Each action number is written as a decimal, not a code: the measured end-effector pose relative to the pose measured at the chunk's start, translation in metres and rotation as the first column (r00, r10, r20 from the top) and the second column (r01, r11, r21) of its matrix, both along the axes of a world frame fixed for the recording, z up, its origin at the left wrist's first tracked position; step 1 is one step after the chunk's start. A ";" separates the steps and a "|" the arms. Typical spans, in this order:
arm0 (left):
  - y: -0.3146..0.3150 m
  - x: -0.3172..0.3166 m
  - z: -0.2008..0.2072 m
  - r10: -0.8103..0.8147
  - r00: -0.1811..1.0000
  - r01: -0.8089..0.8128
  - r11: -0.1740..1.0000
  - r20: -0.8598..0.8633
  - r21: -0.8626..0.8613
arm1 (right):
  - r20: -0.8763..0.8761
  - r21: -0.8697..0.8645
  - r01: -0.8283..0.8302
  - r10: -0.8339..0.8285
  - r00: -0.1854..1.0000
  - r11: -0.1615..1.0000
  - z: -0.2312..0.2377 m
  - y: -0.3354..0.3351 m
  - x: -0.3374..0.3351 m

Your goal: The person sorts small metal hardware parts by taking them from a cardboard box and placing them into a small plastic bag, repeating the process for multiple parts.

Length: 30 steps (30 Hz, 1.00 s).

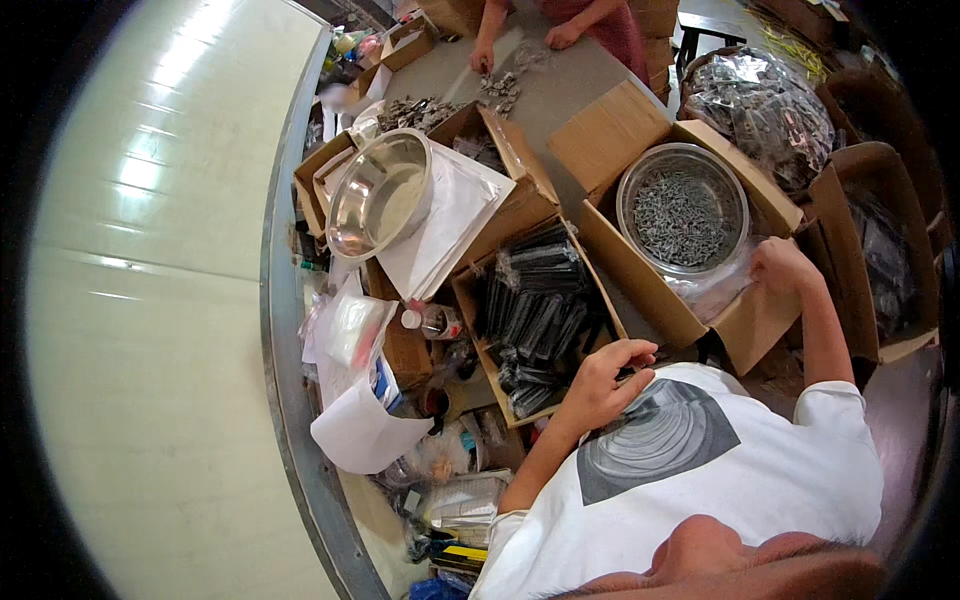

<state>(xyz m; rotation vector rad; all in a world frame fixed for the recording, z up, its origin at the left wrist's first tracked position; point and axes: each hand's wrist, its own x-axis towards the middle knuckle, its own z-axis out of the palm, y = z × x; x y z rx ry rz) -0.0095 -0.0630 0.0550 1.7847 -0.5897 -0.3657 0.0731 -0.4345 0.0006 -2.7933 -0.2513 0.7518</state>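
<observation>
My left hand (606, 388) is over the near right corner of a cardboard box full of black strips in clear wrap (535, 310). Its thumb and forefinger are apart, with a dark gap between them; I make out nothing held there. Farther right, my right hand (785, 266) is closed at the edge of a clear plastic bag (722, 288), its fingertips partly hidden. The bag lies in an open cardboard box (625, 262), beside a round clear-walled tub (742, 222) filled with small grey screws (680, 218).
A shiny steel bowl (345, 210) tilts on white paper sheets (460, 215). Nearby lies a capped plastic bottle (436, 321). Across the grey table (560, 85), another person's hands (482, 58) sort small metal pieces (500, 92). A large bag of wrapped parts (760, 115) stands right.
</observation>
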 end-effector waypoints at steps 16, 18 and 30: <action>-0.024 0.008 -0.052 0.134 0.871 -0.250 0.949 -0.473 -0.191 | -0.024 0.862 0.199 -0.356 0.934 0.466 0.018 0.146 -0.029; -0.016 0.007 -0.045 0.142 0.812 -0.308 0.928 -0.566 -0.209 | 0.016 0.867 0.155 -0.336 0.942 0.474 0.029 0.159 -0.035; 0.004 -0.010 -0.074 0.311 0.678 -0.641 0.693 -0.666 -0.329 | 0.533 0.674 -0.304 -0.158 0.831 0.673 0.034 0.199 -0.036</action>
